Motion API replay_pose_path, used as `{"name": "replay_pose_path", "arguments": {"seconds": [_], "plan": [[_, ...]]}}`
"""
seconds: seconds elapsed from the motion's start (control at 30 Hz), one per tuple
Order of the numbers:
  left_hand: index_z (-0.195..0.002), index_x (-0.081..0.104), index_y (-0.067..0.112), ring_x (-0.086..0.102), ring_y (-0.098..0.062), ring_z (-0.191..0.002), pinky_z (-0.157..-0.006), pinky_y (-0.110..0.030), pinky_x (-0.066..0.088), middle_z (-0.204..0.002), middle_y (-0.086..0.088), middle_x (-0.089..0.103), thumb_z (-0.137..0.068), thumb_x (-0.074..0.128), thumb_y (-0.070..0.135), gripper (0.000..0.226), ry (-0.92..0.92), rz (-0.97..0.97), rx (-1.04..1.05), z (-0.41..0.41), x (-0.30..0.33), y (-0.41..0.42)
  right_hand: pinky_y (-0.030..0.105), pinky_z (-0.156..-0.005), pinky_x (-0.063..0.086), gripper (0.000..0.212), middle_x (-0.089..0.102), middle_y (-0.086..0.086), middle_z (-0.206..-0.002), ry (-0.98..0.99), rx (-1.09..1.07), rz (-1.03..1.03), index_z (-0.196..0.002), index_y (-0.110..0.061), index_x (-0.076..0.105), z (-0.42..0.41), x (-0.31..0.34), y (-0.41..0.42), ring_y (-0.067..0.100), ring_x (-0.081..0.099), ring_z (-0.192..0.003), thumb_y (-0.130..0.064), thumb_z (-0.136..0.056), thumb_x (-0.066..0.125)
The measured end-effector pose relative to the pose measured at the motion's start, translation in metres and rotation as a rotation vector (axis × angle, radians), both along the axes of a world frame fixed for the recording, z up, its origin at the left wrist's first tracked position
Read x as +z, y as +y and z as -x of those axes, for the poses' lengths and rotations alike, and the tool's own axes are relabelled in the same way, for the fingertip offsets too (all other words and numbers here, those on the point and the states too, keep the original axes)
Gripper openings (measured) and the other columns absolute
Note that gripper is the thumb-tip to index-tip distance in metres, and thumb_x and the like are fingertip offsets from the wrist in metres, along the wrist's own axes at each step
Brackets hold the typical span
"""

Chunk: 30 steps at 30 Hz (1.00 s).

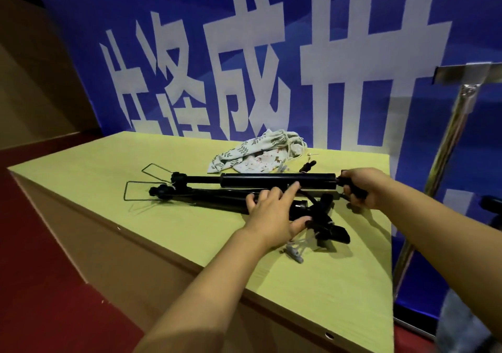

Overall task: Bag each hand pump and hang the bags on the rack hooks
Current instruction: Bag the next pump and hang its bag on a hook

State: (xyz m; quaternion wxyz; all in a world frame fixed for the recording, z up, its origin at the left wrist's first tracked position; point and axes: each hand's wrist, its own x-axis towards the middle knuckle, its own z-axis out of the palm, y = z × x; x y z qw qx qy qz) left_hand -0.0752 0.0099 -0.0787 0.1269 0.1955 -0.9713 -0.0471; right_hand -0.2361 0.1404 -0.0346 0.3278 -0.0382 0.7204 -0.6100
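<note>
Black pumps (271,181): two; right hand (361,186) grips one, left hand (271,214) fingers spread.

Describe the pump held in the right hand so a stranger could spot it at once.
Start at the yellow table before the blue banner. Two black pumps lie there; take the farther pump, nearest the cloth bags. Only this one has its handle gripped by the right hand.
</note>
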Motion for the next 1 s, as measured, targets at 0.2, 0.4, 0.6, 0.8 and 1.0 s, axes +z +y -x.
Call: {"name": "replay_pose_path", "arguments": {"seconds": [0.2,0.4,0.6,0.8,1.0], "plan": [[-0.126,0.036,0.017,0.032,-0.023,-0.130,-0.112,-0.052,0.010,-0.132,-0.001,0.043,-0.085,0.047,0.062,0.062,0.067,-0.073,0.030,-0.003,-0.002,0.004,0.013,-0.030,0.027,0.012,0.047,0.004,-0.070,-0.057,0.045,0.127,-0.089,-0.009,0.053,-0.009,0.004,0.005,0.005,0.037,-0.042,-0.019,-0.094,0.053],[-0.126,0.040,0.020,0.027,-0.022,-0.132,-0.114,-0.053,0.003,-0.136,-0.001,0.040,-0.089,0.043,0.055,0.051,0.039,-0.047,0.032,-0.001,-0.003,0.008,0.014,-0.031,0.027,0.010,0.048,0.004,-0.071,-0.148,-0.109,0.350,-0.088,-0.009,0.050,-0.027,0.020,0.012,0.004,0.036,-0.038,-0.013,-0.096,0.046],[-0.139,0.033,0.023,0.016,-0.020,-0.140,-0.114,-0.051,-0.009,-0.142,0.000,0.034,-0.089,0.045,0.050,0.058,-0.008,-0.146,0.016,-0.003,0.000,0.006,0.015,-0.029,0.020,0.014,0.057,0.010,-0.079,-0.342,-0.128,0.659,-0.107,-0.009,0.050,-0.051,0.033,0.047,0.002,0.034,-0.027,-0.017,-0.095,0.048],[-0.143,0.034,0.030,0.015,-0.013,-0.144,-0.119,-0.039,-0.008,-0.154,0.005,0.026,-0.080,0.050,0.028,0.065,0.043,-0.482,0.046,-0.012,0.007,0.007,0.014,-0.028,0.019,0.028,0.057,0.010,-0.083,-0.421,-0.153,0.927,-0.119,-0.013,0.047,-0.100,0.025,0.094,0.001,0.032,-0.026,-0.018,-0.092,0.052],[-0.141,0.039,0.024,0.007,-0.010,-0.146,-0.114,-0.031,-0.014,-0.156,0.000,0.024,-0.091,0.050,0.007,0.054,0.243,-0.519,0.041,-0.019,0.010,0.021,0.017,-0.024,0.018,0.105,0.051,0.005,-0.078,-0.470,-0.063,1.240,-0.101,-0.014,0.049,-0.124,-0.005,0.156,0.002,0.029,-0.025,-0.002,-0.007,0.094]]}}
